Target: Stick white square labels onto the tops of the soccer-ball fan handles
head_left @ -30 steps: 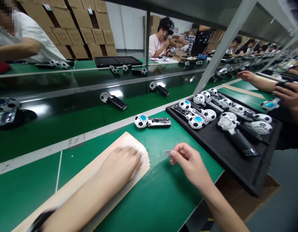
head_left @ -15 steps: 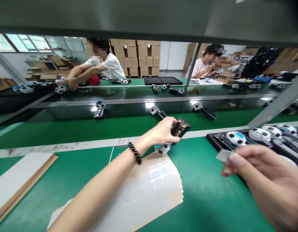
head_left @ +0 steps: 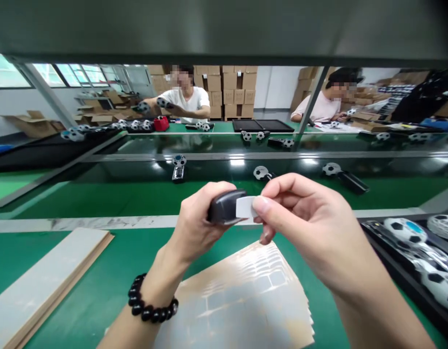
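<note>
My left hand (head_left: pixel 195 225), with a black bead bracelet (head_left: pixel 147 310) on its wrist, is closed around a black handle-shaped device (head_left: pixel 224 207), its rounded end turned to the right. My right hand (head_left: pixel 307 220) pinches a small pale sticker (head_left: pixel 245 207) between thumb and forefinger. The sticker's left edge lies against the end of the device; whether it adheres there I cannot tell. Below both hands, a fanned stack of sticker sheets (head_left: pixel 242 300) lies on the green bench (head_left: pixel 125 271). My left fingers and the device's own body hide its far side.
At right, a black tray (head_left: pixel 382 264) holds several football-patterned devices (head_left: pixel 406 230). Another stack of pale sheets (head_left: pixel 49 276) lies at left. Similar devices (head_left: pixel 179 167) lie on the conveyor (head_left: pixel 216 191) ahead. Two co-workers sit beyond it. A grey shelf (head_left: pixel 224 34) hangs overhead.
My left hand has brought the device back from near the conveyor and turned its end rightward. My right hand has moved left, bringing the sticker to it. The view has shifted left.
</note>
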Tool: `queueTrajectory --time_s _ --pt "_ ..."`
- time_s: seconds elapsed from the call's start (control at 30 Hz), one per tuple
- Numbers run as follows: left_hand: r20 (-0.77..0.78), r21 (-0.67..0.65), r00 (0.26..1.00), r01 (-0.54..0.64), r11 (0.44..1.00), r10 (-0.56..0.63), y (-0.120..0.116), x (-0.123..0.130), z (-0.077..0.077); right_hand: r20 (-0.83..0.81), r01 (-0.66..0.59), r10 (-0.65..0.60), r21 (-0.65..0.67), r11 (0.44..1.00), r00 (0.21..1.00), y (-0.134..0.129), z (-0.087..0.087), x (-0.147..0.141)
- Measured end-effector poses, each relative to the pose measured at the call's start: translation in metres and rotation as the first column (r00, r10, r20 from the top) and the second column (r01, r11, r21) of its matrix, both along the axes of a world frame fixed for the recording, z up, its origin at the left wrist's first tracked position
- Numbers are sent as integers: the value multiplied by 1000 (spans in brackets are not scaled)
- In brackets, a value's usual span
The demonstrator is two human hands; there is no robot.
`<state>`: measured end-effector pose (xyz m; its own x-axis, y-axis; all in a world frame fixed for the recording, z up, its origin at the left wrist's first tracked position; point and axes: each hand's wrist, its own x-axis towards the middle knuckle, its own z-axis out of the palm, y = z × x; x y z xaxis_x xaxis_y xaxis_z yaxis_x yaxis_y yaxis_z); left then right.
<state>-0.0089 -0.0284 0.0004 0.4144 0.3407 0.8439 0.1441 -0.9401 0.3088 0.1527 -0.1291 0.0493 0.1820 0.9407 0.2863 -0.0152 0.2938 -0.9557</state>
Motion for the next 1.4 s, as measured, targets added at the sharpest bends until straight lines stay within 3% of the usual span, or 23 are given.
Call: queueTrajectory --time_s 0.13,1.4 --pt "-100 127 993 76 989 -63 6 -3 -1 50 19 -17 -29 999 999 -2 -3 -3" --pt "-106 109 990 103 989 -91 7 -3 -2 60 8 -3 -92 996 998 -4 -2 -1"
